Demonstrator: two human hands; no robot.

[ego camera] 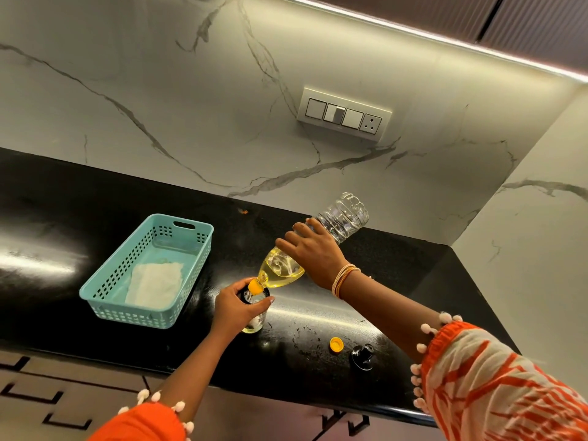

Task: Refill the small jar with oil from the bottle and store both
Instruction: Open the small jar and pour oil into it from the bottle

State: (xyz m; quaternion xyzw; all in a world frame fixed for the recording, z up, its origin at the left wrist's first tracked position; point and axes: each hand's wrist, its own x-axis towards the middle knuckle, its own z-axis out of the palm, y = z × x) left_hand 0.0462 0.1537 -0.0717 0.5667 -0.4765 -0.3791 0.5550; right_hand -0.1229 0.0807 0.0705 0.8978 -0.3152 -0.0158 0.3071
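The right hand (313,249) grips the bottle (313,246) round its middle, tipped steeply so the orange neck sits in the mouth of the jar (254,308). The left hand (237,305) curls round the jar and holds it on the counter (95,202), at about 4 o'clock from the basket (144,272).

Oil has pooled at the bottle's neck end. If the tilt steepens, I judge it could gush faster than the narrow jar takes it and spill over the left fingers onto the counter. A slick jar could also slip or tip if the neck leans on its rim.

The jar's fill level is hard to read: the hand covers most of it, and only what seems a pale yellow base shows. The stream itself is hidden. The orange cap (336,344) and a dark lid (362,356) lie at 4 o'clock from the jar, well apart from it.
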